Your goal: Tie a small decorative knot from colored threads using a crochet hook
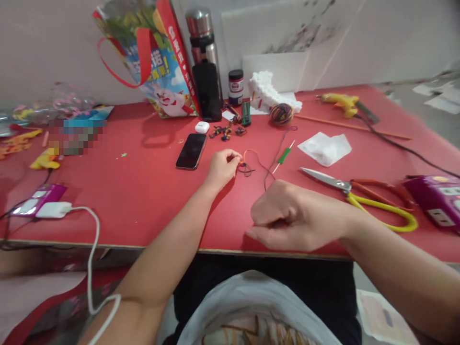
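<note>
My left hand (224, 167) rests on the red table, thumb and forefinger pinching a small multicoloured yarn piece (243, 164) with a loose dark loop beside it. From there an orange-to-dark yarn strand (259, 158) curves right and passes out of sight by my right hand (293, 215). That hand is closed, knuckles up, near the table's front edge; what its curled fingers hold, if anything, is hidden. A crochet hook with a green grip (283, 156) lies between the hands and the variegated yarn ball (282, 115).
Large scissors (345, 187) lie right of my right hand, near crumpled white paper (325, 148). A phone (191, 151) and a white earbud case (202, 127) lie beyond my left hand. Farther back stand a gift bag (161, 72) and a black bottle (207, 91). A glue gun (339, 103) trails its cord rightward.
</note>
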`<action>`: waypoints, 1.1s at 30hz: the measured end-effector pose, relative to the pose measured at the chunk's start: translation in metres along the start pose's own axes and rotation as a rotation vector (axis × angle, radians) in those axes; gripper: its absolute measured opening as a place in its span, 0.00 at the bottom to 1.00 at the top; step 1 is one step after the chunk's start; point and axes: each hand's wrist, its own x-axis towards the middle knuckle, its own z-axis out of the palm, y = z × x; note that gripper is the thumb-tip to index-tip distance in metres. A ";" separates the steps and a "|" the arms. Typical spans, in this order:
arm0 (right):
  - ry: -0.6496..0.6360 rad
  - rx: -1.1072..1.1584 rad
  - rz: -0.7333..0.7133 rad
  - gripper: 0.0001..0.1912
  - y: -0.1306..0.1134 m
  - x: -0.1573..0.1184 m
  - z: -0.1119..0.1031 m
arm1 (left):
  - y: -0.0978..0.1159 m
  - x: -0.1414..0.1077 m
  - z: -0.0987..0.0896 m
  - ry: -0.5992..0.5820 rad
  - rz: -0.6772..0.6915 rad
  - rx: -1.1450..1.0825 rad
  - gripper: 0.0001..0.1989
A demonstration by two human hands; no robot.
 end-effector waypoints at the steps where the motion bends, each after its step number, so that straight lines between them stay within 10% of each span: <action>1: 0.027 -0.063 -0.028 0.24 0.002 0.001 0.003 | 0.000 0.000 0.000 -0.004 0.000 0.013 0.06; 9: 0.330 -0.037 0.272 0.21 0.080 0.008 0.006 | -0.001 -0.001 -0.003 0.012 0.066 0.093 0.06; 17: 0.656 -0.403 0.335 0.25 0.062 0.022 -0.032 | 0.010 0.015 -0.050 0.324 0.114 0.303 0.14; 23: 0.538 -0.681 -0.054 0.22 0.086 0.019 0.022 | 0.008 0.035 -0.093 0.324 -0.272 0.885 0.41; 33: 0.392 -0.573 -0.138 0.22 0.089 0.016 0.030 | -0.013 0.038 -0.073 0.391 -0.180 1.022 0.43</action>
